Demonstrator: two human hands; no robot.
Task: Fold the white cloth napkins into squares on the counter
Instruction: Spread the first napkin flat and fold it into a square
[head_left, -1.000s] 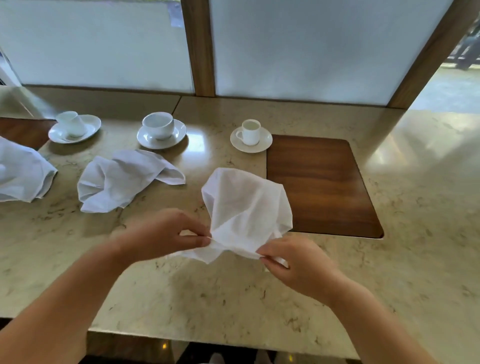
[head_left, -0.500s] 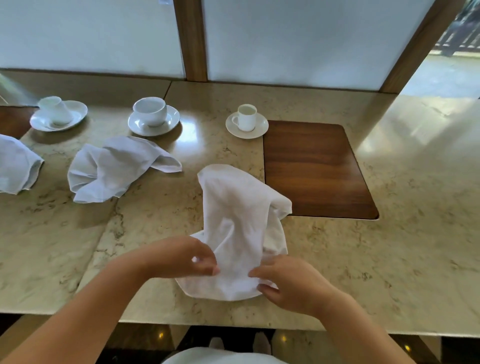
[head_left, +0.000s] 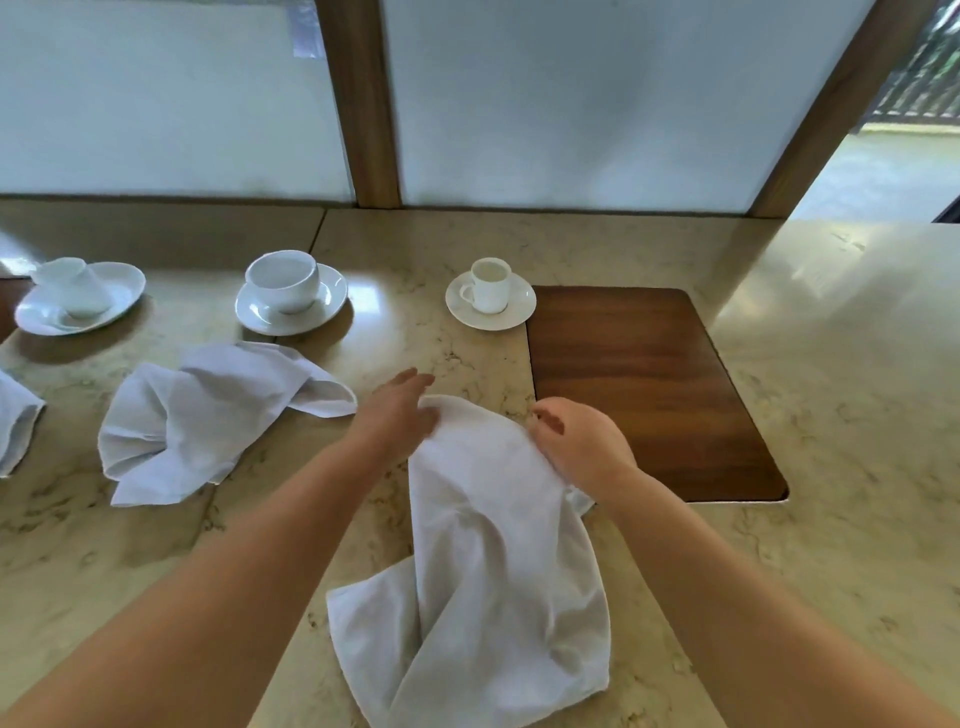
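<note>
A crumpled white napkin (head_left: 483, 561) lies lengthwise on the marble counter (head_left: 831, 415) in front of me, its near end at the counter's front edge. My left hand (head_left: 397, 415) is at the far left corner of that napkin, fingers stretched out and touching the cloth. At the far right corner my right hand (head_left: 576, 439) curls its fingers over the cloth's edge. A second rumpled napkin (head_left: 208, 415) lies to the left. A third napkin (head_left: 15, 431) shows partly at the left border.
Three white cups on saucers stand along the back: a tipped one (head_left: 78, 296) at far left, a wide cup (head_left: 288, 296) in the middle, a small cup (head_left: 491, 293) to the right. A dark wood inset panel (head_left: 649, 389) lies right of my hands.
Both hands let go of the napkin's near end and moved forward to its far end. The napkin now lies stretched out along the counter.
</note>
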